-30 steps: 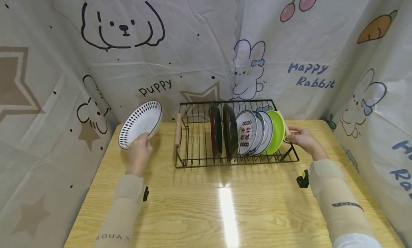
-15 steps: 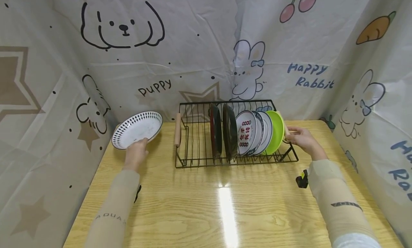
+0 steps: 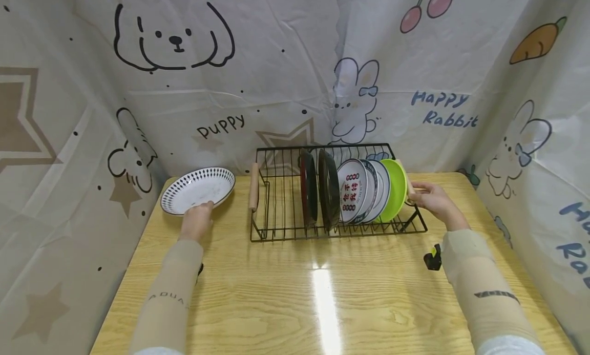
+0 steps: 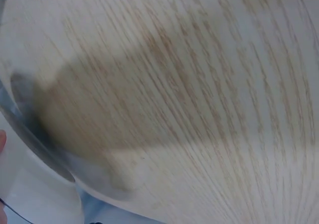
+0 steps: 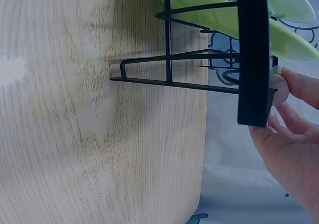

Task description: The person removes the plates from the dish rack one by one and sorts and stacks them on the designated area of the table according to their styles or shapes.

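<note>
My left hand [image 3: 197, 223] pinches the near rim of a white oval plate [image 3: 198, 188] with a black diamond border. The plate lies low over the table's back left corner; whether its base touches is unclear. Only part of this plate [image 4: 42, 184] and a bit of finger show in the left wrist view. At the right, my right hand [image 3: 435, 201] grips the wooden end handle [image 5: 280, 88] of a black wire dish rack [image 3: 281, 237]. Standing in the rack are two dark plates [image 3: 329, 191], several white patterned plates [image 3: 354, 191] and a lime-green plate [image 3: 394, 191].
The rack's left slots hold nothing, and its left wooden handle [image 3: 254, 187] faces the oval plate. A printed curtain [image 3: 286, 78] hangs behind and along both sides of the wooden table [image 3: 258, 293]. A light reflection crosses the tabletop in front.
My left hand has lowered the oval plate from a steep tilt to nearly flat at the table's back left. My right hand has stayed on the rack's handle.
</note>
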The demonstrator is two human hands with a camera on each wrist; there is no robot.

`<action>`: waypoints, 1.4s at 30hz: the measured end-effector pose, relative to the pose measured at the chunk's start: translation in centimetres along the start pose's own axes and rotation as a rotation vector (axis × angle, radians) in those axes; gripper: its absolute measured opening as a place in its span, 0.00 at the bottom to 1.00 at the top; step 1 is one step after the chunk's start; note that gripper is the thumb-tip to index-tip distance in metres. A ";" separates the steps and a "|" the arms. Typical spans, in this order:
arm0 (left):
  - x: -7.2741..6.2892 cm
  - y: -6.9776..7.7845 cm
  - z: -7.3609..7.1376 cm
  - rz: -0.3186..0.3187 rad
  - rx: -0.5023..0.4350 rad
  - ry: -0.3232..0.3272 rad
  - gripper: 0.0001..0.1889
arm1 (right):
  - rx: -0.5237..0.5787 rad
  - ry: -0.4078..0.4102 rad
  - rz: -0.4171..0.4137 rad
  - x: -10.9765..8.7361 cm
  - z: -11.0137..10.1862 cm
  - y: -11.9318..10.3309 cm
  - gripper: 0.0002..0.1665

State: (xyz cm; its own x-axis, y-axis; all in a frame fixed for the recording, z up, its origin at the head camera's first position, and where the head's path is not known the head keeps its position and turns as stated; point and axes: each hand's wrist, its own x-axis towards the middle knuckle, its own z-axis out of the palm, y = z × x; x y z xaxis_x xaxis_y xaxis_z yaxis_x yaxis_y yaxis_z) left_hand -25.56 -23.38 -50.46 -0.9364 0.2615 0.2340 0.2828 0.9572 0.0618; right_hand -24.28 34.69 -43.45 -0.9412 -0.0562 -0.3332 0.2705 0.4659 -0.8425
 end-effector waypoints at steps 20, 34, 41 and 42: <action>-0.6 0.5 1.4 -0.006 -0.038 -0.036 0.12 | 0.026 -0.008 -0.006 -0.1 -0.1 0.0 0.34; -0.3 1.1 2.0 0.004 -0.126 -0.121 0.13 | 0.035 -0.004 -0.007 -0.4 0.1 -0.3 0.34; -0.1 1.4 2.6 -0.027 -0.168 -0.211 0.12 | 0.038 -0.006 -0.016 -0.4 0.1 -0.1 0.34; -0.1 1.4 2.7 -0.030 -0.165 -0.212 0.12 | 0.040 -0.006 -0.015 -0.3 0.1 0.0 0.34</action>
State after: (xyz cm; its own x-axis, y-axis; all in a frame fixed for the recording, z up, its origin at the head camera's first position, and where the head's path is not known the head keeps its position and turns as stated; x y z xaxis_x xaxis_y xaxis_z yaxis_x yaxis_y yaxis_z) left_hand -25.63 -21.73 -53.05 -0.9627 0.2696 0.0227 0.2676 0.9364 0.2268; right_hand -23.94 34.57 -43.36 -0.9439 -0.0685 -0.3229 0.2643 0.4295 -0.8635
